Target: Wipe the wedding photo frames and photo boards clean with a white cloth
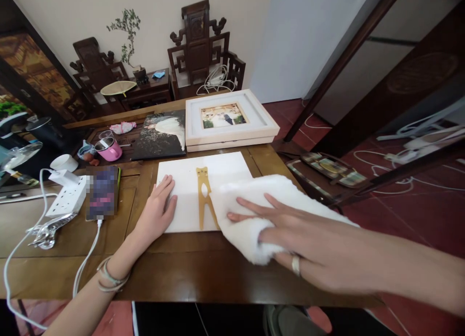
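My left hand (160, 205) lies with its fingers stretched out on the left edge of a white board (181, 181) on the table. It holds nothing. My right hand (290, 229), a ring on one finger, grips a fluffy white cloth (265, 190), part of which is bunched under the fingers. The cloth covers the board's right side. Between the hands, a flat gold figure (202, 195) shows on the board, with a cat-eared top, an oval opening and two legs. The cloth hides part of its right edge; I cannot tell whether it is loose or fixed.
Behind the board are a framed picture (232, 98) and a dark picture panel (145, 142). At left on the wooden table (163, 273) lie a phone (103, 193), a white power strip (67, 198) with cables and a pink mug (111, 149). Wooden chairs (196, 40) stand beyond.
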A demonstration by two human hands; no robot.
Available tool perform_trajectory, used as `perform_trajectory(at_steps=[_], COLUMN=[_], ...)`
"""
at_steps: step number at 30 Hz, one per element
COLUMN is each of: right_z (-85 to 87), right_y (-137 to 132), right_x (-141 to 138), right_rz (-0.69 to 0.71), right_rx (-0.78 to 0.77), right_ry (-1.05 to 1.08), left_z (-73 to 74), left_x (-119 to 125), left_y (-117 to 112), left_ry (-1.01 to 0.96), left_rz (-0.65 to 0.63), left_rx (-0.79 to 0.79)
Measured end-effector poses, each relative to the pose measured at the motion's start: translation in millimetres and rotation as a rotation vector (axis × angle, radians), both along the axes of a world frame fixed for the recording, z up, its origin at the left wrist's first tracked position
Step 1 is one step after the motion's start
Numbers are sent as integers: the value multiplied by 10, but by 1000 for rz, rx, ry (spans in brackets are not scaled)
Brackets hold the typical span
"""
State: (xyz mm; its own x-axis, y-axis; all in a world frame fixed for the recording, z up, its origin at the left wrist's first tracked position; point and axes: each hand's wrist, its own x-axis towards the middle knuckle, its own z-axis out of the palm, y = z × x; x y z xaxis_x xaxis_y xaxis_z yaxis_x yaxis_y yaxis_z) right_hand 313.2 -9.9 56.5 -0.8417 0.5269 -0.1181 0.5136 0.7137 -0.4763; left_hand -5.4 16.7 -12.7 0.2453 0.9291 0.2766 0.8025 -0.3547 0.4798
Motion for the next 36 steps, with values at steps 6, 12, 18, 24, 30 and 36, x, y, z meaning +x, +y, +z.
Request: perform_trajectory(at_steps=[6, 12, 18, 24, 30, 36], right_z=[22, 74, -6, 85, 38, -40], right_y=[770, 1194, 740, -112, 57, 761], right_x=[-218, -307, -209, -54, -93, -574], right_rz=[-74, -96, -88, 4, -179, -335], right_rx=[40, 82, 68, 26, -44, 60], right_ry=[-95, -99, -105, -17, -30, -1], left_z=[21, 38, 36, -4, -5, 11], left_x=[0, 3, 0, -4, -1, -3], left_y=[-5, -7, -6, -3, -4, -6], left_ry=[3, 11, 10, 5, 8, 17], left_rz=[-2, 1, -2, -2, 2, 1], left_rx=[-8, -14, -20, -3, -1, -12])
